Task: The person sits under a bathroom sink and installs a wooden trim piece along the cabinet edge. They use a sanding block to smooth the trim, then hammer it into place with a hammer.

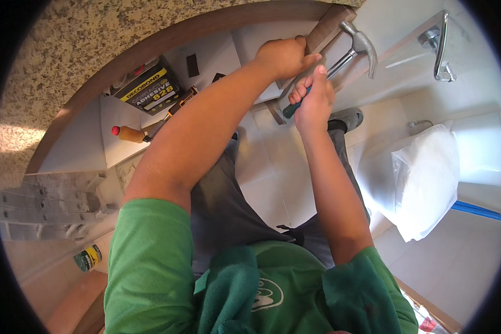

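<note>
My right hand (315, 100) is closed round the dark green grip of a claw hammer (350, 54), its thumb lying along the handle. The steel head is raised to the upper right, beside the end of a brown wood-grain board (329, 30). Just left of the hammer, my left hand (284, 58) holds the board's edge, with its thumb pointing right; most of its fingers are hidden. The board meets the curved brown front edge (195, 29) of a cabinet under a speckled granite counter (111, 28).
Inside the white cabinet stand a black-and-yellow adhesive tin (147, 86), a yellow-handled tool with a red end (129, 133) and a small dark rectangle (192, 65). White plastic (428, 178) drapes a fixture at right. A metal wall bar (442, 47) juts out above; a green can (88, 257) lies lower left.
</note>
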Available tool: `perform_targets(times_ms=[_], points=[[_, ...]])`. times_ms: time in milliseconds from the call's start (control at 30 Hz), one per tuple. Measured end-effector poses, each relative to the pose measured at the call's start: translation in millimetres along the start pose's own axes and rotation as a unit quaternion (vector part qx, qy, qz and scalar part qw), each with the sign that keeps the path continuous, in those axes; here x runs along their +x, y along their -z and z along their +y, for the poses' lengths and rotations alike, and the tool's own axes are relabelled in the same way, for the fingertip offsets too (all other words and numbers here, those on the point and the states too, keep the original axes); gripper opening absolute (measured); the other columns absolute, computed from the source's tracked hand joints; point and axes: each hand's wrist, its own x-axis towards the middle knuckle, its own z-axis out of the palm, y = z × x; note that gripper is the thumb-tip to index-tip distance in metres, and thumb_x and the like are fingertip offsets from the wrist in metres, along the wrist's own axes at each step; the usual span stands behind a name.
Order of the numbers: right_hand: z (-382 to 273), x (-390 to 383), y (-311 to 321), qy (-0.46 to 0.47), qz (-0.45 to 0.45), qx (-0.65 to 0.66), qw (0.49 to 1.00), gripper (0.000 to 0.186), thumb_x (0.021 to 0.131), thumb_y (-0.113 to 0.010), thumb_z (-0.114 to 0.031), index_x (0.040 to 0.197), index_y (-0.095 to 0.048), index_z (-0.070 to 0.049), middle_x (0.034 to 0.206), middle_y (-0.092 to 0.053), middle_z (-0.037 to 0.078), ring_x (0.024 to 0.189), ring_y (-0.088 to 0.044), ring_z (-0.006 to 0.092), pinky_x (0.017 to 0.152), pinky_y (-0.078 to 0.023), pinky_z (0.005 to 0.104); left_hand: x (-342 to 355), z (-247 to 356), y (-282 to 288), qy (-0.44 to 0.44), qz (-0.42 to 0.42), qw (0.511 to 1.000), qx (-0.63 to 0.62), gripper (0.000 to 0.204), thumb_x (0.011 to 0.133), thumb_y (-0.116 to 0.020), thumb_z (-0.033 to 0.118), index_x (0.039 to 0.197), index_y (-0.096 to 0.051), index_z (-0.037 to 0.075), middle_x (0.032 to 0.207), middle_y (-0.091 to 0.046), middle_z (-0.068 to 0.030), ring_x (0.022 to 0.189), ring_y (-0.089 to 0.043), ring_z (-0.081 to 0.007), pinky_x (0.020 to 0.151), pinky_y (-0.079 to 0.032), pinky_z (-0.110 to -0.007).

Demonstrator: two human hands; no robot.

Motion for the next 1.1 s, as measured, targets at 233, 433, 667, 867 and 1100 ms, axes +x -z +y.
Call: perform_targets(times_ms=[233,433,667,867,1100], points=[[4,-16,-6,0.109,0.062,0.051,0.991,0.052,0.107,-0.046,-0.048,0.073,-0.041,-0.008,0.060,-0.041,0.002,0.052,-0.041,0.0141,0.049,-0.037,0.0293,-3,-3,-3,0.006,0.018,1.000,0.006,0.070,0.097,-0.047,0.067,0.111,-0.061,0.000,0.092,-0.074,-0.0190,0.088,-0.072,-0.0351,0.081,-0.056,-0.048],[-5,-7,-2,-0.005,0.010,0.033,0.999,0.051,0.107,-0.046,-0.048,0.075,-0.041,-0.008,0.062,-0.042,0.003,0.054,-0.043,0.0144,0.051,-0.039,0.0295,-2,-7,-7,-0.008,0.027,1.000,0.011,0.069,0.098,-0.046,0.066,0.113,-0.060,0.000,0.092,-0.074,-0.0193,0.089,-0.072,-0.0357,0.082,-0.056,-0.048],[-1,-1,4,0.034,0.005,-0.003,0.999,0.046,0.105,-0.052,-0.049,0.083,-0.042,-0.009,0.066,-0.042,0.004,0.056,-0.040,0.0154,0.054,-0.038,0.0328,0,-2,-7,-0.003,0.018,1.000,0.004,0.071,0.098,-0.046,0.068,0.112,-0.060,0.000,0.094,-0.073,-0.0198,0.092,-0.072,-0.0361,0.083,-0.055,-0.048],[-4,-22,28,0.013,0.015,-0.061,0.998,0.047,0.106,-0.050,-0.049,0.082,-0.043,-0.009,0.066,-0.042,0.003,0.056,-0.041,0.0138,0.053,-0.037,0.0296,-5,-16,-20,-0.001,0.002,1.000,0.005,0.071,0.098,-0.046,0.068,0.111,-0.060,-0.001,0.094,-0.073,-0.0195,0.092,-0.071,-0.0377,0.082,-0.055,-0.049],[5,-58,42,0.047,0.023,-0.058,0.997,0.048,0.108,-0.044,-0.051,0.100,-0.052,-0.005,0.068,-0.045,0.003,0.058,-0.043,0.0124,0.055,-0.039,0.0290,-17,-24,-27,-0.017,0.014,0.999,0.044,0.074,0.098,-0.044,0.071,0.108,-0.060,0.000,0.094,-0.072,-0.0222,0.093,-0.070,-0.0410,0.080,-0.055,-0.051]])
